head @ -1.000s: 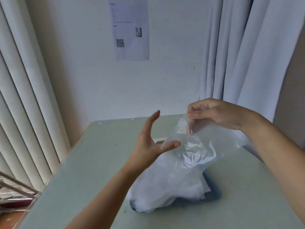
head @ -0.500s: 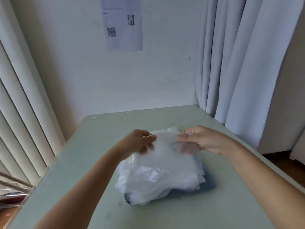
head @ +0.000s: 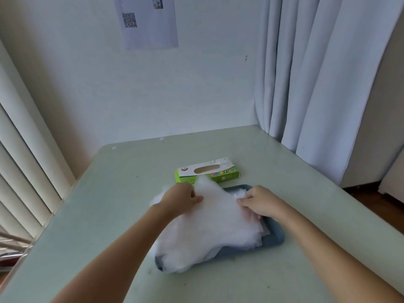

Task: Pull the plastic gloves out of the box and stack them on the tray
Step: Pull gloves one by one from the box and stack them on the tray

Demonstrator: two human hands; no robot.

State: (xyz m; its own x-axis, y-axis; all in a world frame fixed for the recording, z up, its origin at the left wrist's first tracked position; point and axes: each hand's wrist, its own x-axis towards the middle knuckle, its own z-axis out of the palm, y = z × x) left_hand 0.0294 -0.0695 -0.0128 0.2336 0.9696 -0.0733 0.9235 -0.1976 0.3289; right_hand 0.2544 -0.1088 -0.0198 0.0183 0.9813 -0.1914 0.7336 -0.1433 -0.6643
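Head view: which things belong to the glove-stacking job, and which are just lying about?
Job:
- gloves, piled on the tray
- box, behind the tray
- left hand and right hand, both pinching the gloves

Just there:
- table
- sheet on the wall
- curtain
- blinds

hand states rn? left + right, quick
Left hand: pinches the top glove at its far left edge.
Right hand: pinches the same glove at its right edge, over the pile.
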